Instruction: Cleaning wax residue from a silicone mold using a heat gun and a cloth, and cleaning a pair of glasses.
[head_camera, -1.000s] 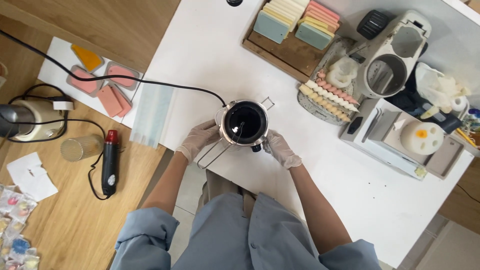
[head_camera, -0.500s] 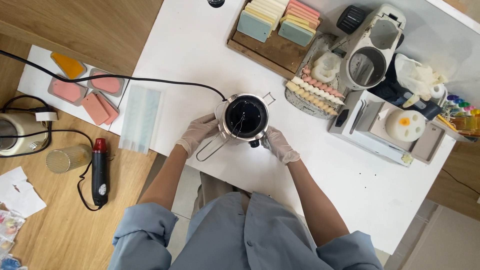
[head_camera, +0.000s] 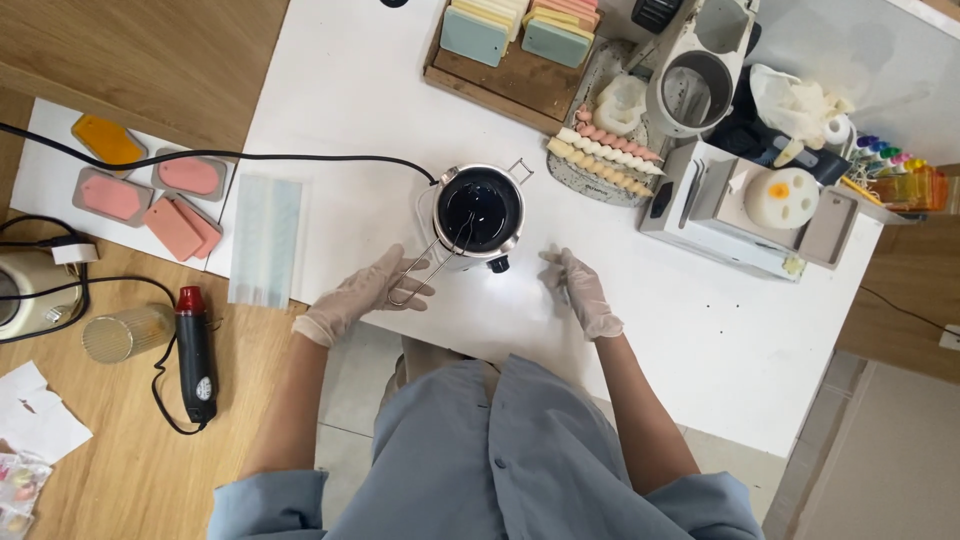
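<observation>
A small round metal melting pot (head_camera: 479, 213) with dark liquid inside stands on the white table (head_camera: 370, 90), its black cable running off to the left. A thin wire handle (head_camera: 420, 272) sticks out of it toward me. My left hand (head_camera: 365, 292), in a clear glove, rests flat by that handle with its fingers apart. My right hand (head_camera: 578, 290), also gloved, lies open on the table to the right of the pot, touching nothing else.
A wooden tray of pastel slabs (head_camera: 520, 40) and a row of small pastel pieces (head_camera: 605, 155) sit behind the pot. A grey jug (head_camera: 695, 75) and a white machine (head_camera: 745, 205) stand right. Pink and orange tags (head_camera: 150, 195), a heat gun (head_camera: 195, 352) lie left.
Both hands have come off the sides of the pot and now lie spread on the table beside it. The camera view has shifted slightly.
</observation>
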